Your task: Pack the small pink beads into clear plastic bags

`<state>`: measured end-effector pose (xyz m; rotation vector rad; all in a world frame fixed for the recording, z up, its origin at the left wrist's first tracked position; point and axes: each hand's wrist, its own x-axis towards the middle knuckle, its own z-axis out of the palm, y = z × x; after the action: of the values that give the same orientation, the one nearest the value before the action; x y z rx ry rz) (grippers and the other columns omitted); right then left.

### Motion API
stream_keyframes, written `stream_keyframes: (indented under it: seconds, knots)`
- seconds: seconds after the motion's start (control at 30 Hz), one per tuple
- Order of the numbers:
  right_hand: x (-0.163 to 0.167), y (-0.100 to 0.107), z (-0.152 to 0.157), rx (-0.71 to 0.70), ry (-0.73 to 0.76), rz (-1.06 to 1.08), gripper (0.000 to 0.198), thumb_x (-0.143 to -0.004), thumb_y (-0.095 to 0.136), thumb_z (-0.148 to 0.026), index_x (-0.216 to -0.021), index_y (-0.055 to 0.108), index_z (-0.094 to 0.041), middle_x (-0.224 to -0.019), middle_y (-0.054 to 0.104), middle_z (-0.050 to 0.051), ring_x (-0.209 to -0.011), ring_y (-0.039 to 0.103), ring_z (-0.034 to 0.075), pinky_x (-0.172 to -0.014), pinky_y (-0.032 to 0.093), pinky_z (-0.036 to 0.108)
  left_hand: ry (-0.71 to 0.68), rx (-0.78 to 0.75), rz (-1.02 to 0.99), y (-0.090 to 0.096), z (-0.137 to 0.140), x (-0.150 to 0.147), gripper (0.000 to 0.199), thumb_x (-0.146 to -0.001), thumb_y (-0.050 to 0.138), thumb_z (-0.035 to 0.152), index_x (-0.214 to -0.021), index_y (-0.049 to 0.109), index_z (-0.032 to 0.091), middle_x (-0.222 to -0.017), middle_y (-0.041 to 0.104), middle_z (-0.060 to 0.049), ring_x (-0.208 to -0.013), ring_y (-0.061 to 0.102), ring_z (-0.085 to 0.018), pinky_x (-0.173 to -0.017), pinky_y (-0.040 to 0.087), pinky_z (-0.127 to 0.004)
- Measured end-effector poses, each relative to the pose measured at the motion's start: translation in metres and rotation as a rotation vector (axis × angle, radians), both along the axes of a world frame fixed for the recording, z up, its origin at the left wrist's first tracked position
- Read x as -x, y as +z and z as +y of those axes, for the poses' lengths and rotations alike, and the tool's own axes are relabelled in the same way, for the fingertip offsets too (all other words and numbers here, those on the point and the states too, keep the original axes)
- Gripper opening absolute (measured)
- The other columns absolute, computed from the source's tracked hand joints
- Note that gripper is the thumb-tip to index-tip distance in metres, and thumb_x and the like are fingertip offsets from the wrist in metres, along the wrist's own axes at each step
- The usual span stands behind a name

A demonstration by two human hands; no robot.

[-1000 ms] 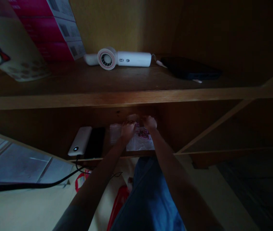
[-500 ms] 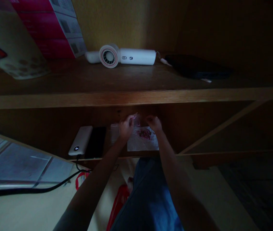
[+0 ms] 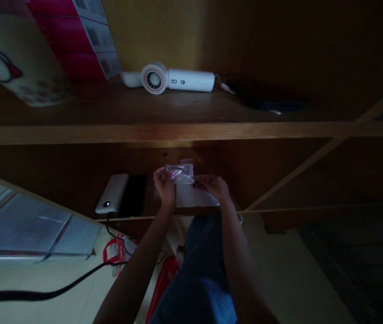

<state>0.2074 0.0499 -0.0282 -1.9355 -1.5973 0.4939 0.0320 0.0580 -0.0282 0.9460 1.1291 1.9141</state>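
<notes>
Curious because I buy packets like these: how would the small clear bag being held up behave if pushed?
The clear bag is probably floppy, given its creased, see-through film. Its glossy highlights suggest it could be slippery. Looking thin, it's likely light.

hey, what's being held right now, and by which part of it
A small clear plastic bag, by its left end, in the left grip. Whether the right grip, at the pink bits, holds anything can't be told.
</notes>
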Motion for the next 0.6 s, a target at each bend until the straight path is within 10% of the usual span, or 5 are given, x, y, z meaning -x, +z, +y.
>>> stream_keyframes:
  seconds: [0.6]
  knots:
    - [-0.022, -0.011, -0.003, 0.000, -0.081, -0.014, 0.030, -0.073, 0.051, -0.014, -0.097, 0.066, -0.022, -0.082, 0.069, 0.005, -0.075, 0.064, 0.016, -0.063, 0.044, 0.022, -0.129, 0.053, -0.165, -0.014, -0.007, 0.000, 0.023, -0.077, 0.056, 0.031, -0.098, 0.046, 0.024, -0.096, 0.051, -0.001, -0.075, 0.057, -0.010, -0.063, 0.054, -0.026]
